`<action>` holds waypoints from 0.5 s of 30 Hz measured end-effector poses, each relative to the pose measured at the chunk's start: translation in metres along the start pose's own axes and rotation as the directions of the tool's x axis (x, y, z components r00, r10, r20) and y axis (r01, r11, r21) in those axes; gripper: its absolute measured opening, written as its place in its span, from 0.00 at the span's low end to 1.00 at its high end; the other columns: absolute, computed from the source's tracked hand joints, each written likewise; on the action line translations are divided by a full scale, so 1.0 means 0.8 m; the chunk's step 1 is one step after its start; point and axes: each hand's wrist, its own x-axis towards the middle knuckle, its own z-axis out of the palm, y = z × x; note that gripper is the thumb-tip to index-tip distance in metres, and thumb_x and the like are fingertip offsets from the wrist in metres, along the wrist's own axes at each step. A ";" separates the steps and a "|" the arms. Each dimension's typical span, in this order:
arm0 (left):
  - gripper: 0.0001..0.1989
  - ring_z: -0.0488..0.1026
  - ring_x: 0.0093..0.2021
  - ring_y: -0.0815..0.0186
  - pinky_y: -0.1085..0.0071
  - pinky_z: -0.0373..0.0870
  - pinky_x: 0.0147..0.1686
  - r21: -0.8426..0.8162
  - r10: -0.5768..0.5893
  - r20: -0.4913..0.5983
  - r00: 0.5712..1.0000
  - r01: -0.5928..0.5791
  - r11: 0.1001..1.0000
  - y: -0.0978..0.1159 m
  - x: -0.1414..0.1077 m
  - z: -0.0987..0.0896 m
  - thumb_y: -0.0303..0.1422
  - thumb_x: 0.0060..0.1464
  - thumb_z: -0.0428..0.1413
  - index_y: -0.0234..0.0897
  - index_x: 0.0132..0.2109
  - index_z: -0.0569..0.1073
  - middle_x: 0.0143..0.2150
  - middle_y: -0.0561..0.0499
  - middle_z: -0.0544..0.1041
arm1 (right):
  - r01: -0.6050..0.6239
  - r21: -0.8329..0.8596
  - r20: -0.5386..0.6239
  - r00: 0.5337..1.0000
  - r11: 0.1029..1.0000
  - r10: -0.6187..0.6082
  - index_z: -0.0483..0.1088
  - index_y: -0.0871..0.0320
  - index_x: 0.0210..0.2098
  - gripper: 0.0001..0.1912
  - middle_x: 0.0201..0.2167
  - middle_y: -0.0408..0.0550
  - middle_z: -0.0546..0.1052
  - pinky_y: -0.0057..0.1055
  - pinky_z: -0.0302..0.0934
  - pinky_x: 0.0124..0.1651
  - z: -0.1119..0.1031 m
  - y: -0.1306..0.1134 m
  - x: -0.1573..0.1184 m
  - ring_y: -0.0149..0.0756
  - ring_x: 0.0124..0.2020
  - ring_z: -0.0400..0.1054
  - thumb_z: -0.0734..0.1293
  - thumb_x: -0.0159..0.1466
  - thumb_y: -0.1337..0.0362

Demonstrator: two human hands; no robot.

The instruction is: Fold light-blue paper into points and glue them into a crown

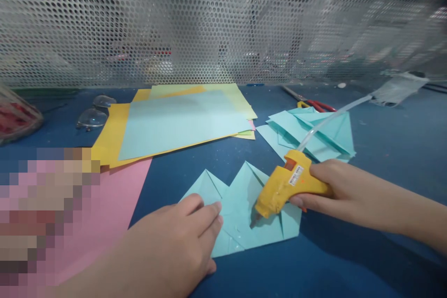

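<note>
In front of me on the blue table lies a folded light-blue paper [240,195] with two pointed peaks and creased flaps. My left hand [185,233] is closed over its left side, fingertips pressed on the paper and thumb near the lower edge. A yellow hot glue gun [279,188] is gripped in my right hand [335,191], its nozzle tilted down at the paper's middle. Clear shiny spots of glue show by the lower crease. From the gun's back a long translucent glue stick [331,118] rises to the right. More folded light-blue papers [314,130] lie piled behind it.
A stack of coloured sheets [185,121] lies at the back, with a pink sheet [115,209] at left. Glasses [92,118] and a container with red contents [17,116] stand left. Red-handled scissors [314,104] lie behind the pile. A perforated metal panel [209,23] closes off the back.
</note>
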 end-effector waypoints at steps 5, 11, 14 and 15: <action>0.19 0.72 0.49 0.55 0.62 0.73 0.43 0.012 0.013 -0.026 1.000 -0.012 1.000 -0.001 0.002 0.001 0.33 0.65 0.48 0.32 0.60 0.67 0.60 0.45 0.71 | -0.045 0.066 -0.027 0.999 0.997 0.046 0.64 0.55 0.20 0.30 0.16 0.45 0.66 0.30 0.58 0.14 0.000 0.004 -0.003 0.33 0.15 0.63 0.57 0.58 0.35; 0.19 0.72 0.50 0.54 0.62 0.74 0.42 0.005 -0.003 -0.017 1.000 0.003 1.000 0.000 0.002 0.001 0.34 0.65 0.48 0.33 0.59 0.68 0.60 0.45 0.71 | -0.014 0.208 0.035 0.999 0.978 0.007 0.67 0.55 0.22 0.29 0.17 0.45 0.69 0.29 0.60 0.14 0.001 -0.004 -0.007 0.33 0.15 0.65 0.57 0.59 0.36; 0.19 0.71 0.51 0.55 0.63 0.73 0.43 -0.052 -0.039 -0.032 0.999 0.037 0.998 0.001 0.001 0.003 0.34 0.65 0.49 0.35 0.60 0.67 0.61 0.45 0.70 | -0.057 0.143 0.037 0.998 0.988 0.052 0.67 0.55 0.21 0.27 0.18 0.46 0.70 0.30 0.61 0.16 0.002 -0.010 -0.009 0.34 0.16 0.66 0.58 0.60 0.39; 0.19 0.70 0.52 0.56 0.64 0.72 0.45 -0.079 -0.054 -0.045 0.998 0.050 0.996 0.001 0.001 0.004 0.34 0.65 0.49 0.36 0.60 0.67 0.60 0.45 0.70 | -0.077 0.125 0.046 0.996 0.989 0.072 0.67 0.55 0.21 0.27 0.18 0.46 0.70 0.30 0.62 0.16 0.002 -0.012 -0.010 0.34 0.17 0.66 0.58 0.60 0.39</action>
